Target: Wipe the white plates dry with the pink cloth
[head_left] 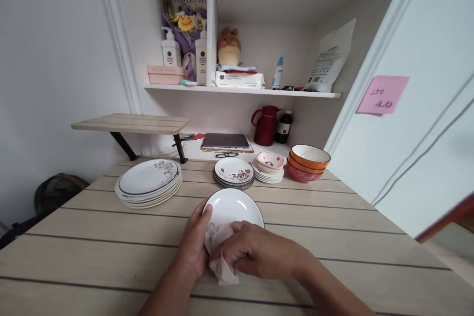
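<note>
A white plate with a thin dark rim is in front of me, just above or on the wooden table. My left hand grips its left edge, thumb over the rim. Bunched in my right hand is a pale pink-white tissue, pressed against the near part of the plate. Part of a grey printed pattern shows beside the tissue; the rest of that area is hidden by my fingers.
Behind the plate stand stacks of flowered small plates, little dishes and orange bowls. Larger plates are piled at left, near a raised wooden stand. A red jug and a laptop are farther back.
</note>
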Tool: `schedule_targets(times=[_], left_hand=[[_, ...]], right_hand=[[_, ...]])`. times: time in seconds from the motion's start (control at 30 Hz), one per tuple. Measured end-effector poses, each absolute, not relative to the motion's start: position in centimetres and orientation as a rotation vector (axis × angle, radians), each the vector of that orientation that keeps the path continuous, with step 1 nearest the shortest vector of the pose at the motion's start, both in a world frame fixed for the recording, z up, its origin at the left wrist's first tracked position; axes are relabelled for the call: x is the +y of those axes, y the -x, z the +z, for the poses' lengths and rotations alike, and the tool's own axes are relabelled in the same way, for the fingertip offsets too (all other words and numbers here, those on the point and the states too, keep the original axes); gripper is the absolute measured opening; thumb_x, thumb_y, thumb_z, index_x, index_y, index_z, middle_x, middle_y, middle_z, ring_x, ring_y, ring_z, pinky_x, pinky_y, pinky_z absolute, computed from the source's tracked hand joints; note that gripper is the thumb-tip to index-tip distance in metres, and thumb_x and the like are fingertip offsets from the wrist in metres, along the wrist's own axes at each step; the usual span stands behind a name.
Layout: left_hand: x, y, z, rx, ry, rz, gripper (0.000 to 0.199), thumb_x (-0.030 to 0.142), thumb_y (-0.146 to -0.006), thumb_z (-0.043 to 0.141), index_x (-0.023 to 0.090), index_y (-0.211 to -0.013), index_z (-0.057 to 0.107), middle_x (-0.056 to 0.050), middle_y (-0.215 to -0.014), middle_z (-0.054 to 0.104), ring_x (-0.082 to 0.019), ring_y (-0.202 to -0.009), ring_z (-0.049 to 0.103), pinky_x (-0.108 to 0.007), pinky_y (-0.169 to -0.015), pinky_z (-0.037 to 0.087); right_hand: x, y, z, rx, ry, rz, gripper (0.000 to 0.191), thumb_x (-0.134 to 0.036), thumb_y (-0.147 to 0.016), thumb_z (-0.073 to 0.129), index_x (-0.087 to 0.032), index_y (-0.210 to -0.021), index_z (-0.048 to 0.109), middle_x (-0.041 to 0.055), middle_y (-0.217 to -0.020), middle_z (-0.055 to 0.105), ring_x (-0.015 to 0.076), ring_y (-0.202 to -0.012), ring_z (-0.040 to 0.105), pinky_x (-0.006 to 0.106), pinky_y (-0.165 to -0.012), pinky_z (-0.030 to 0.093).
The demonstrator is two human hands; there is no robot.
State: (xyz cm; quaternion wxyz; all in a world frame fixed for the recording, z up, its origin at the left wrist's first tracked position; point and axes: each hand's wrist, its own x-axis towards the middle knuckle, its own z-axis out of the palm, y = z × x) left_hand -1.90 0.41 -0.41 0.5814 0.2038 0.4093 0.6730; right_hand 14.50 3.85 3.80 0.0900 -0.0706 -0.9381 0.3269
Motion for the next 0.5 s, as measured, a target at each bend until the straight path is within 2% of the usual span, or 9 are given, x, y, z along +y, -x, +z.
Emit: schedule_targets(times=[0.07,0.13,0.2,0.27,0.37,0.5], left_hand=[[0.6,1.9,-0.5,0.989,-0.490,1.577,0.052,0.035,-0.072,0.072,0.020,-0.119,0.057,-0.009,-0.098,0.074,-0.022,-0.080,0.070,-0.034,-0.073,0.054],[0.7,1.8,-0.7,1.012,-0.490,1.579,0.053,0.033,-0.070,0.073,0.019,-0.119,0.057,-0.009,-0.096,0.074,-0.023,-0.079,0.070,-0.034,-0.072,0.054],[0.8,1.8,-0.8,1.037,-0.482,1.595,0.055,0.031,-0.069,0.073,0.019,-0.120,0.056,-0.009,-0.095,0.074,-0.023,-0.082,0.070,-0.034,-0.072,0.054],[0.9,1.7,-0.7,1.060,-0.479,1.619,0.055,0.028,-0.069,0.073,0.020,-0.120,0.056,-0.009,-0.096,0.074,-0.023,-0.087,0.069,-0.033,-0.074,0.054],[0.8,1.7,-0.5,1.090,-0.492,1.622,0.054,0.025,-0.069,0.072,0.022,-0.120,0.055,-0.007,-0.098,0.073,-0.022,-0.091,0.068,-0.032,-0.075,0.053],[0.6,1.6,-0.2,1.090,-0.529,1.597,0.055,0.027,-0.069,0.073,0.022,-0.121,0.055,-0.008,-0.101,0.072,-0.022,-0.093,0.068,-0.032,-0.076,0.052]], right_hand=[[4.5,-15.6,4.1,-2.819,0.291,1.045,0.017,-0.006,-0.077,0.055,-0.021,-0.077,0.062,-0.0065,-0.084,0.068,0.0096,-0.075,0.059,0.026,-0.090,0.035],[5.3,-16.9,4.4,-2.825,0.455,1.037,0.017,-0.007,-0.073,0.056,-0.022,-0.078,0.064,-0.0058,-0.081,0.067,0.0107,-0.072,0.058,0.023,-0.077,0.038],[6.2,-17.8,4.4,-2.789,0.658,0.914,0.019,-0.008,-0.071,0.054,-0.022,-0.078,0.064,-0.0045,-0.080,0.066,0.0123,-0.071,0.056,0.022,-0.066,0.037],[6.9,-18.1,4.2,-2.715,0.859,0.716,0.019,-0.008,-0.071,0.052,-0.022,-0.077,0.063,-0.0032,-0.077,0.064,0.0133,-0.070,0.054,0.023,-0.062,0.034],[7.5,-17.3,3.4,-2.591,1.040,0.345,0.015,-0.009,-0.075,0.052,-0.021,-0.075,0.061,-0.0003,-0.073,0.063,0.0158,-0.072,0.050,0.026,-0.064,0.032],[7.7,-15.7,1.9,-2.483,1.025,0.026,0.015,-0.011,-0.081,0.052,-0.022,-0.087,0.060,0.0036,-0.094,0.067,0.0200,-0.083,0.048,0.031,-0.075,0.031]])
